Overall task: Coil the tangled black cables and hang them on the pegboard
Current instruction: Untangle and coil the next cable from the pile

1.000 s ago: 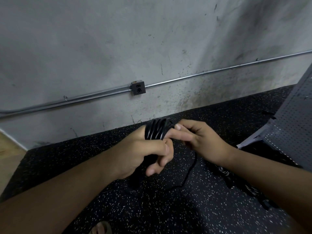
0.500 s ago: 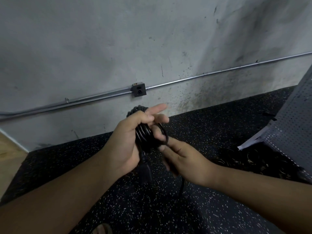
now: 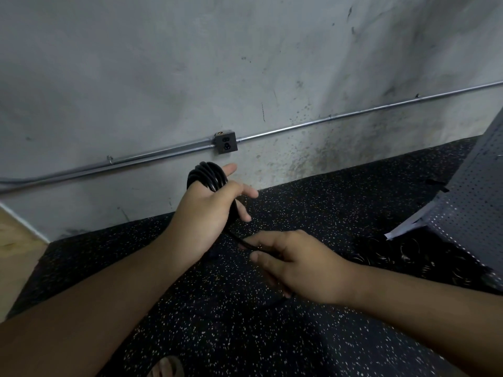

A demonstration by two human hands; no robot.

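Note:
A black cable coil (image 3: 207, 176) is wound in several turns around my left hand (image 3: 206, 213), which is raised in front of the wall with its fingers spread to the right. A loose strand runs down from the coil to my right hand (image 3: 294, 263), whose fingers pinch the black cable (image 3: 246, 244) below and right of the left hand. More black cables (image 3: 402, 254) lie in a tangled pile on the floor by the grey pegboard (image 3: 473, 202), which leans at the right edge.
The floor is black rubber with white specks (image 3: 217, 322). A concrete wall carries a metal conduit (image 3: 326, 121) and an outlet box (image 3: 225, 142). A wooden floor strip (image 3: 13, 254) shows at the left. My foot (image 3: 166, 367) is at the bottom edge.
My right hand dropped from beside the coil to lower right, drawing the strand down. My left hand rose a little and its fingers spread more.

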